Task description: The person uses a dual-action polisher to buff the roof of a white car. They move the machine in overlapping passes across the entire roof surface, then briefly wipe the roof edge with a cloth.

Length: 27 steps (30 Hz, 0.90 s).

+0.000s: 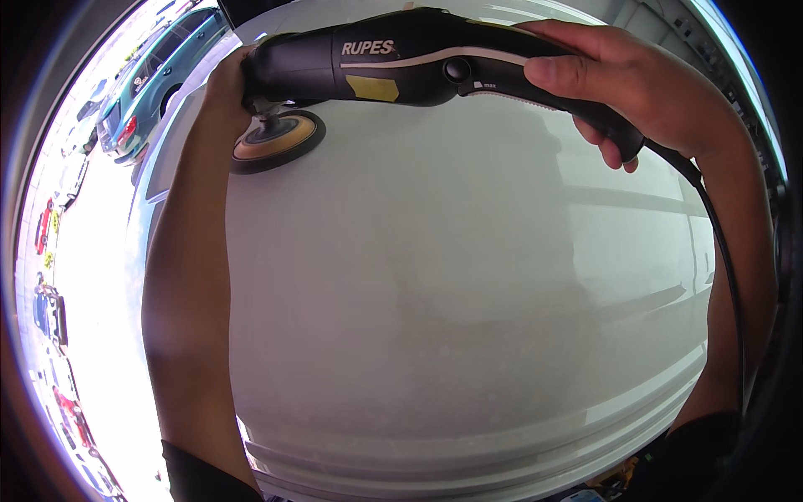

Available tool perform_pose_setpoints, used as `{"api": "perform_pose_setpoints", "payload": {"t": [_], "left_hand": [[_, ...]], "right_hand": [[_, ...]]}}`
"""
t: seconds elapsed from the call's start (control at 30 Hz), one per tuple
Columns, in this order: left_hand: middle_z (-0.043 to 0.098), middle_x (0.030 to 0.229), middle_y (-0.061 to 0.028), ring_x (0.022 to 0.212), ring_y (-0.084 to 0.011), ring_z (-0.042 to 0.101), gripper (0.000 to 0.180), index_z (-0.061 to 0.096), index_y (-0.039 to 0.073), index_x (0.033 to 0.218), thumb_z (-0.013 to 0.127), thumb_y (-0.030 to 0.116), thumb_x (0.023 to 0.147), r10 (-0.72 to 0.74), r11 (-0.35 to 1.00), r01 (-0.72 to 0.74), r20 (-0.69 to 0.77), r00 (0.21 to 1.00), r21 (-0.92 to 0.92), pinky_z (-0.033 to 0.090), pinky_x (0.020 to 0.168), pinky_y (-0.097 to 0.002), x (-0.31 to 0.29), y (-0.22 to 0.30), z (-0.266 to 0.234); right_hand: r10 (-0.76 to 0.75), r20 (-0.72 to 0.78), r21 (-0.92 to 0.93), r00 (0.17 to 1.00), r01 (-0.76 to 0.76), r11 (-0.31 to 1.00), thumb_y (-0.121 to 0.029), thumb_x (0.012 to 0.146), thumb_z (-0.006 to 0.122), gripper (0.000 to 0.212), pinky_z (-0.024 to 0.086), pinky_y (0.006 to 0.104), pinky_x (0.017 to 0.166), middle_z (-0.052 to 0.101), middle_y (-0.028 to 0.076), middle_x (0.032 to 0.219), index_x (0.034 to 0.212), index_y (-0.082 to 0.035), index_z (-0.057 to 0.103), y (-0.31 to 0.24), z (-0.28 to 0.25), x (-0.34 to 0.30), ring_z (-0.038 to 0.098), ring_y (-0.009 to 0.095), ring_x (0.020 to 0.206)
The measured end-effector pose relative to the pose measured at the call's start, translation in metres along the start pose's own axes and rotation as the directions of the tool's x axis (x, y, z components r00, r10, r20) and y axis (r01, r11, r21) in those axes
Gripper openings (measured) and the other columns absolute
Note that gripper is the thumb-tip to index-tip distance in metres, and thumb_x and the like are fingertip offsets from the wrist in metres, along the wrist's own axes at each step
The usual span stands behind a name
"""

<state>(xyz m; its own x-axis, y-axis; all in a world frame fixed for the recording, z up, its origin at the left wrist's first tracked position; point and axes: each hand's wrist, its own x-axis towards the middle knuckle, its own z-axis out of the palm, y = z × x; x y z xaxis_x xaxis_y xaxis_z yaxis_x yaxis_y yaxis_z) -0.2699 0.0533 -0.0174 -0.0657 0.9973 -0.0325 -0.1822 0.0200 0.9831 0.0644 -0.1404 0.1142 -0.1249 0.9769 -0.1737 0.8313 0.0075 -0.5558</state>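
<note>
Across the top of the view lies a black car polisher (418, 63), its body running left to right. My right hand (615, 79) is closed around its rear handle, thumb on the near side. At the polisher's head, my left hand (232, 84) appears to grip the front end; its fingers are mostly hidden behind the tool and the wrist. Under the head, the round backing pad with a yellowish-tan face and dark rim (280, 142) sits tilted at the glossy white car panel (452, 251). Whether the pad presses on the paint is hard to tell.
A black power cord (723, 226) leaves the handle and runs down along my right forearm. Ridged panel edges (502, 464) curve along the near side. Outside at the left, a blue car (159, 79) stands parked, with several more vehicles below it in the picture.
</note>
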Motion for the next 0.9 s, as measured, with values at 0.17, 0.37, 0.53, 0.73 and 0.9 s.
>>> {"api": "perform_pose_setpoints", "payload": {"t": [0.17, 0.37, 0.53, 0.73, 0.9], "left_hand": [[0.069, 0.094, -0.0082, 0.077, -0.0198, 0.07, 0.024, 0.064, 0.005, 0.107, 0.052, 0.023, 0.098, 0.032, 1.0, -0.031, 0.04, 0.999, -0.002, 0.06, 0.066, -0.0395, -0.002, -0.001, -0.01], [0.069, 0.09, -0.0087, 0.074, -0.0225, 0.07, 0.023, 0.065, 0.006, 0.106, 0.052, 0.023, 0.097, -0.048, 0.99, 0.056, 0.064, 0.997, -0.13, 0.057, 0.061, -0.0422, 0.003, -0.018, 0.058], [0.066, 0.097, -0.0125, 0.083, -0.0231, 0.068, 0.026, 0.061, 0.003, 0.106, 0.046, 0.023, 0.099, -0.015, 0.994, 0.044, 0.263, 0.965, -0.104, 0.059, 0.076, -0.0439, 0.036, -0.028, 0.096], [0.067, 0.101, -0.0093, 0.086, -0.0227, 0.069, 0.027, 0.062, 0.008, 0.11, 0.046, 0.027, 0.099, -0.1, 0.993, 0.089, 0.164, 0.981, 0.073, 0.058, 0.075, -0.0447, 0.013, -0.017, 0.094], [0.069, 0.089, -0.0091, 0.075, -0.0224, 0.07, 0.024, 0.065, 0.007, 0.105, 0.052, 0.025, 0.096, -0.004, 1.0, 0.004, -0.042, 0.999, 0.004, 0.055, 0.059, -0.0394, 0.005, -0.005, 0.011]], "right_hand": [[0.002, 0.047, 0.024, 0.999, -0.003, 1.0, -0.05, 0.097, 0.061, 0.065, 0.043, 0.0239, 0.04, 0.051, 0.0, 0.065, 0.147, -0.009, 0.049, -0.003, -0.001, 0.004, 0.053, 0.007, 0.047], [0.01, -0.151, -0.035, 0.988, -0.015, 0.999, -0.047, 0.097, 0.06, 0.071, 0.041, 0.0218, 0.038, 0.054, 0.002, 0.07, 0.151, -0.004, 0.042, 0.036, -0.034, -0.016, 0.051, 0.007, 0.048], [0.09, -0.159, 0.06, 0.983, -0.081, 0.995, -0.047, 0.097, 0.06, 0.071, 0.04, 0.022, 0.038, 0.055, 0.003, 0.07, 0.151, -0.005, 0.041, 0.052, -0.047, -0.033, 0.049, 0.006, 0.044], [0.184, -0.153, 0.037, 0.971, -0.18, 0.983, -0.052, 0.096, 0.06, 0.072, 0.042, 0.0224, 0.038, 0.052, 0.0, 0.065, 0.15, -0.008, 0.043, 0.05, -0.029, -0.032, 0.052, 0.007, 0.043], [-0.006, -0.014, 0.011, 1.0, 0.006, 1.0, -0.052, 0.096, 0.061, 0.064, 0.044, 0.0224, 0.039, 0.05, -0.001, 0.064, 0.144, -0.01, 0.052, 0.007, 0.002, 0.007, 0.054, 0.007, 0.045]]}}
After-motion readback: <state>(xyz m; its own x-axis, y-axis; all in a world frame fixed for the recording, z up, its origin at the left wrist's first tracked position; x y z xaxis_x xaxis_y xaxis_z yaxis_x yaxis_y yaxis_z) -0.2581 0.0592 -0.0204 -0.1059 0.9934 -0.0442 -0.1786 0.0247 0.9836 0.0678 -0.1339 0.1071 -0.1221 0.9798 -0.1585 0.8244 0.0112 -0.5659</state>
